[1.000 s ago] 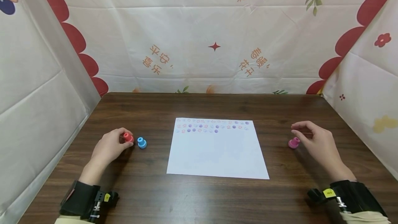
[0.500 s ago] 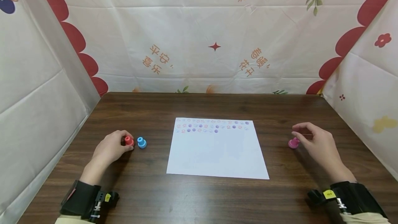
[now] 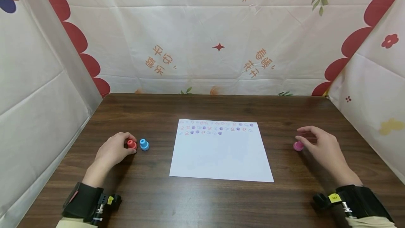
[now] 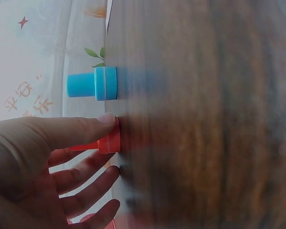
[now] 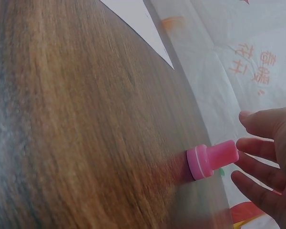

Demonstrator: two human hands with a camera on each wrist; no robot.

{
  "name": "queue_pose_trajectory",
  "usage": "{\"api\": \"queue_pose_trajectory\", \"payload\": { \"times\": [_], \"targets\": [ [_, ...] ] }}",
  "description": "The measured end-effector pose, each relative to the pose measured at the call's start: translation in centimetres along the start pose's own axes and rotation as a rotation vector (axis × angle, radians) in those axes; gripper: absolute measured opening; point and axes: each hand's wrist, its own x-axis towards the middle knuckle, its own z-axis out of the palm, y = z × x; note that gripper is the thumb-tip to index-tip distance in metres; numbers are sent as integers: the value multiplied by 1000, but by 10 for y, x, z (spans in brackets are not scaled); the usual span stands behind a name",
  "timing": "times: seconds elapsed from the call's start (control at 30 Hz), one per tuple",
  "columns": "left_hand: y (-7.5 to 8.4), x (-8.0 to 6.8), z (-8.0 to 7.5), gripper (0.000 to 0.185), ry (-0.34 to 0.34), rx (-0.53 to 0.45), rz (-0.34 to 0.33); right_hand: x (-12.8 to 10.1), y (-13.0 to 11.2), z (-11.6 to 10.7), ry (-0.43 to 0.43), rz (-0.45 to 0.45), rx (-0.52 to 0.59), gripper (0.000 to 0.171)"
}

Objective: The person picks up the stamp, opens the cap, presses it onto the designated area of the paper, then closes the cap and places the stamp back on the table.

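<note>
Red stamp [image 3: 131, 144]: stands upright near the left edge of the counter [image 3: 202, 200], just beside a blue stamp [image 3: 144, 145]; looks like light, hard plastic, a narrow knob on a wider base.
Where to hold: the knob is the likely grip; smooth and small, so it may slip or tip if pinched low.
Left hand [image 3: 112, 150]: fingers [image 4: 81, 130] curled round the red stamp, thumb pressed on its base rim, the other fingers loosely spread behind it.
Pink stamp [image 3: 298, 146]: upright near the right edge, well apart from the sheet of paper [image 3: 221, 157]; same light, stiff build by the look of it.
Right hand [image 3: 319, 147]: fingers [image 5: 257, 145] apart and relaxed, tips just beside the pink knob; touching or not, the views cannot settle.
Paper: flat mid-counter, rows of stamped marks along its far edge.
</note>
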Motion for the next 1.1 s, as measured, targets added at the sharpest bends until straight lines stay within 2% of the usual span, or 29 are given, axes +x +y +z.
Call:
{"api": "queue_pose_trajectory", "payload": {
  "times": [0.47,0.63,0.87,0.97,1.1],
  "targets": [
    [2,-6,-2,45,32,-23,13,-3,6,0,-95,22,3,37],
    [3,-10,-7,50,62,-40,16,-3,9,-1,-102,4,-1,36],
    [1,-16,-11,53,88,-76,31,-4,12,-2,-122,11,-3,44],
    [0,-18,-13,51,103,-79,41,-4,13,-2,-126,13,-13,42],
    [0,-19,-14,49,117,-86,54,-4,13,-1,-117,-8,-19,31]
  ]
}}
